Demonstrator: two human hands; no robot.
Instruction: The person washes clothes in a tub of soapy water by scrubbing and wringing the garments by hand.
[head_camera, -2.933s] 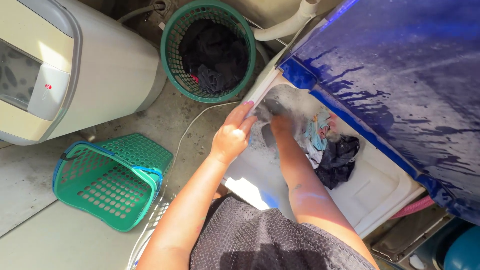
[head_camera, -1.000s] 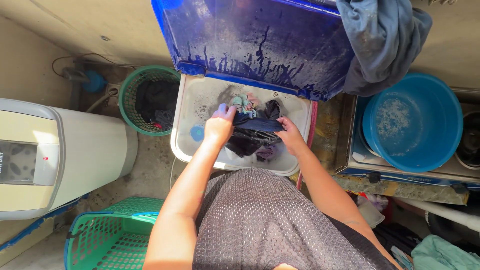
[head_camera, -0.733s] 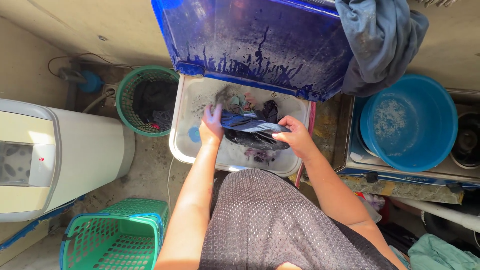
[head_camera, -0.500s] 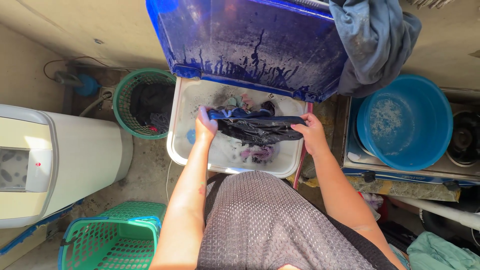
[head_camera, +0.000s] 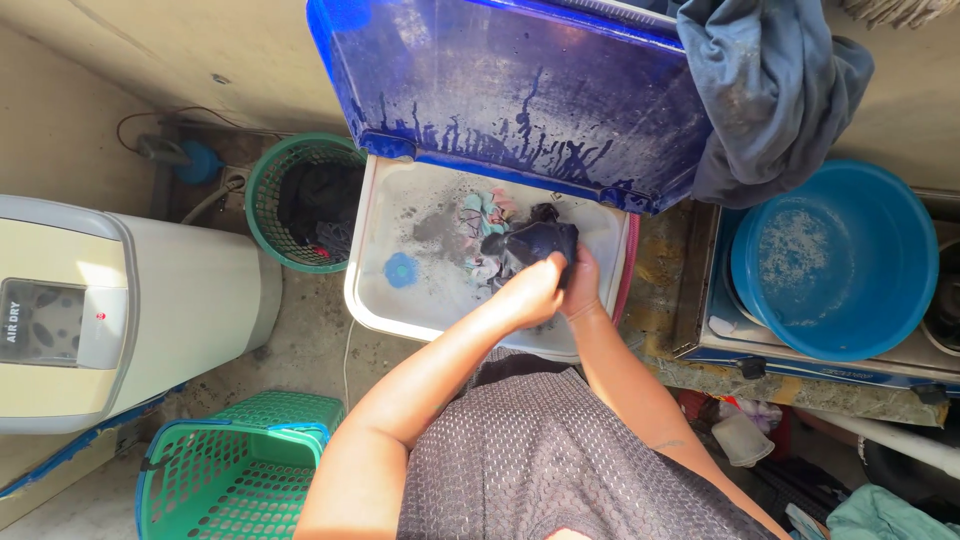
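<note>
Both my hands meet over the right half of the white washer tub. My left hand and my right hand squeeze a bunched dark wet garment between them, held just above the sudsy water. A few pale and pink wet clothes lie in the tub behind the dark garment. A blue round cap sits on the tub floor at the left.
The blue transparent lid stands open behind the tub, with a grey-blue cloth draped over its right corner. A round green basket with dark clothes is at the left, beside a white spin dryer. A green rectangular basket and a blue basin are nearby.
Earlier I held the dark garment stretched wide between both hands. Now my hands have come together at the right and the garment is bunched into a ball.
</note>
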